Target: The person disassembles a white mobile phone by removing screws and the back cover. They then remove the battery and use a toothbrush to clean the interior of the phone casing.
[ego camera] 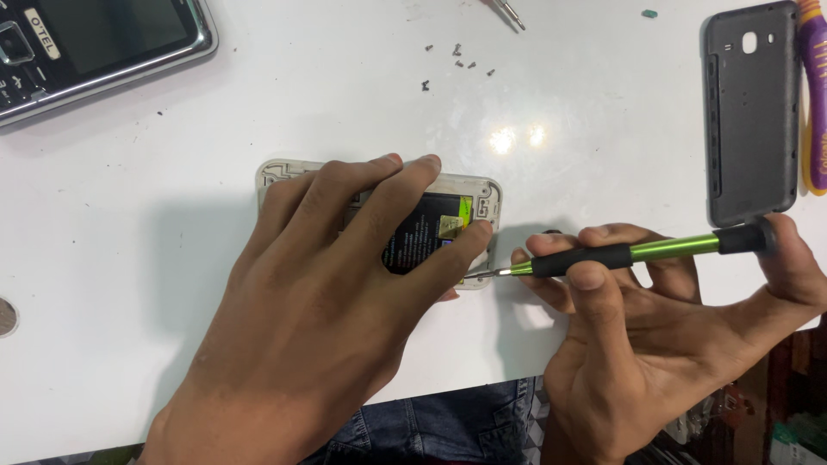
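Here the left hand [319,293] presses flat on an opened white-framed phone [469,194] lying mid-surface, while the right hand [637,336] grips a green-shafted, black-handled screwdriver [620,254], tip at the phone's lower right corner. A grey plastic back cover [749,112] and small dark screws [458,60] lie apart on the white surface [172,172].

Lighting, as I see it remotely: bright, even overhead light; two glare spots on the white table [551,95] (upper centre); soft shadows beneath hands, left of centre; focus sharp, edges slightly softer.
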